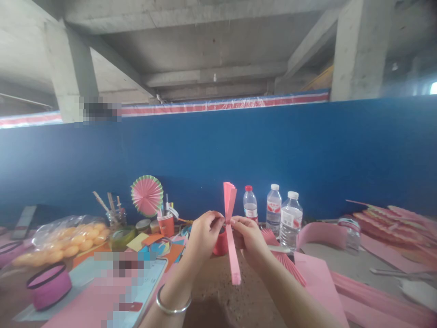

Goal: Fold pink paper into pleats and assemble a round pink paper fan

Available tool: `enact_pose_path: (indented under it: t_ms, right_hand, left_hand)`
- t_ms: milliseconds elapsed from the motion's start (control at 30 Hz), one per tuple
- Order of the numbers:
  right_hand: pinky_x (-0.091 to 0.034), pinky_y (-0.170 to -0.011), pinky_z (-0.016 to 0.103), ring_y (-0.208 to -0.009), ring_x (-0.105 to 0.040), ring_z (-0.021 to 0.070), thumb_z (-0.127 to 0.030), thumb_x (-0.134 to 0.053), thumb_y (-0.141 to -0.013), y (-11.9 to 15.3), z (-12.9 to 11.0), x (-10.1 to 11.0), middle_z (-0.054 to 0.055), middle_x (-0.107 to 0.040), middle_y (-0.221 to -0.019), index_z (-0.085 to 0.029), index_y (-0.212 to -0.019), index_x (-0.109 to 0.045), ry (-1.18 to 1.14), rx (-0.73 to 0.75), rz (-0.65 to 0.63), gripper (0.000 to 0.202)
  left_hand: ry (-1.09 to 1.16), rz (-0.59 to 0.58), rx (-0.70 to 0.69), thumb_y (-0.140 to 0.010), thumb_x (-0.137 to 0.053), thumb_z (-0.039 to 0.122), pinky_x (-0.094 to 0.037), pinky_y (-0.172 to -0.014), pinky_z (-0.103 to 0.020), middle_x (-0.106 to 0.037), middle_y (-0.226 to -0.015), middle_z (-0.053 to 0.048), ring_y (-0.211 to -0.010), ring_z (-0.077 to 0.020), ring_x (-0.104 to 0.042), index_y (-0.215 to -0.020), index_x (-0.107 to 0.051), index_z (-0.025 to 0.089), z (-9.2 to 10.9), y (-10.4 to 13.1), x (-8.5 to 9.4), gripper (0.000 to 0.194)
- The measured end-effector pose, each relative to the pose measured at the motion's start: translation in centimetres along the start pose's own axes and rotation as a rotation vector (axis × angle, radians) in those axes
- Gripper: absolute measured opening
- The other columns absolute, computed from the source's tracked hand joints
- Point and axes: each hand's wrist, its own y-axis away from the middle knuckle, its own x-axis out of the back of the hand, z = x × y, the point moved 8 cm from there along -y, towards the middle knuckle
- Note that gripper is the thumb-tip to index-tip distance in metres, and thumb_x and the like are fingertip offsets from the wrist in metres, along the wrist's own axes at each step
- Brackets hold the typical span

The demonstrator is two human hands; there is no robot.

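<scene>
Between its thumb and index finger, my right hand (251, 237) has firm hold of the pleated pink paper (234, 262), at its narrow middle. The paper stands almost upright over the brown table (254, 305), between both hands, its upper end slightly fanned and its lower end pressed flat. My left hand (206, 230) is at the same narrow place, from the other side, with fingers bent and the tips close together; whether they pinch something, I cannot tell. Both forearms reach forward and inward, and the left wrist wears a silver bangle (173, 306).

Just behind the hands I see a red round object (220, 243), partly hidden. To the right stand a red-capped bottle (250, 205) and two white-capped bottles (291, 223), all transparent. To the left, an orange cup (166, 226) contains pens, and a glass jar (116, 219) holds sticks. Farther left, a clear plastic bag (70, 224) is filled with orange balls (71, 251), and nearer to me there is a purple basket (51, 289) with dark rim.
</scene>
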Motion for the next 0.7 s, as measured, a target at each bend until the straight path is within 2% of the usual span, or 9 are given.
enact_pose_path:
  t_ms: [133,267,367,467,567,700]
  right_hand:
    - [-0.016,-0.037,0.019,-0.036,-0.029,0.0043,-0.034,-0.069,-0.063,0.1,0.1,-0.1,-0.006,-0.044,-0.044,-0.013,-0.069,-0.061,0.008,0.002,0.015,0.023]
    - [-0.014,-0.037,0.018,-0.036,-0.029,0.004,-0.033,-0.069,-0.064,0.1,0.0,0.0,-0.006,-0.043,-0.043,-0.013,-0.068,-0.062,0.002,0.006,0.031,0.021]
    - [-0.009,-0.037,0.019,-0.034,-0.021,0.0025,-0.033,-0.069,-0.065,0.1,-0.2,0.0,-0.009,-0.035,-0.04,-0.013,-0.067,-0.061,0.006,0.023,0.026,0.022]
    - [-0.009,-0.036,0.019,-0.034,-0.018,0.0022,-0.034,-0.068,-0.066,0.1,-0.6,0.1,-0.011,-0.03,-0.038,-0.014,-0.064,-0.059,0.005,0.065,0.024,0.023]
    - [-0.011,-0.036,0.018,-0.035,-0.021,0.0028,-0.034,-0.069,-0.065,0.1,-0.7,0.4,-0.01,-0.035,-0.04,-0.015,-0.062,-0.057,0.005,0.098,0.05,0.024]
    - [-0.018,-0.038,0.018,-0.037,-0.032,0.0047,-0.036,-0.07,-0.063,0.0,-0.5,0.5,-0.005,-0.048,-0.047,-0.015,-0.064,-0.056,0.011,0.087,0.064,0.025]
  left_hand:
    - [0.053,-0.08,0.094,-0.078,-0.051,0.025,-0.036,-0.06,-0.023,-0.062,-0.064,-0.001,-0.063,-0.0163,-0.054,-0.069,-0.065,0.019,-0.8,0.1,-0.7,0.018]
    - [0.176,-0.145,0.157,-0.072,-0.061,0.029,-0.037,-0.059,-0.023,-0.064,-0.065,-0.003,-0.063,-0.0171,-0.055,-0.07,-0.067,0.016,-1.4,0.0,-1.1,0.014]
    - [0.224,-0.14,0.195,-0.072,-0.061,0.033,-0.036,-0.057,-0.022,-0.062,-0.062,-0.003,-0.06,-0.0156,-0.053,-0.067,-0.068,0.015,-1.6,-0.1,-1.2,0.02]
    - [0.246,-0.129,0.237,-0.074,-0.059,0.036,-0.03,-0.047,-0.02,-0.056,-0.056,0.0,-0.049,-0.01,-0.042,-0.065,-0.067,0.014,-1.8,0.1,-1.5,0.025]
    - [0.313,-0.105,0.291,-0.073,-0.062,0.037,-0.022,-0.041,-0.019,-0.049,-0.051,0.003,-0.042,-0.0062,-0.032,-0.065,-0.066,0.013,-2.4,0.4,-1.9,0.025]
    - [0.415,-0.073,0.346,-0.067,-0.067,0.035,-0.019,-0.038,-0.018,-0.048,-0.05,0.004,-0.04,-0.0046,-0.03,-0.062,-0.064,0.013,-3.3,0.5,-2.2,0.023]
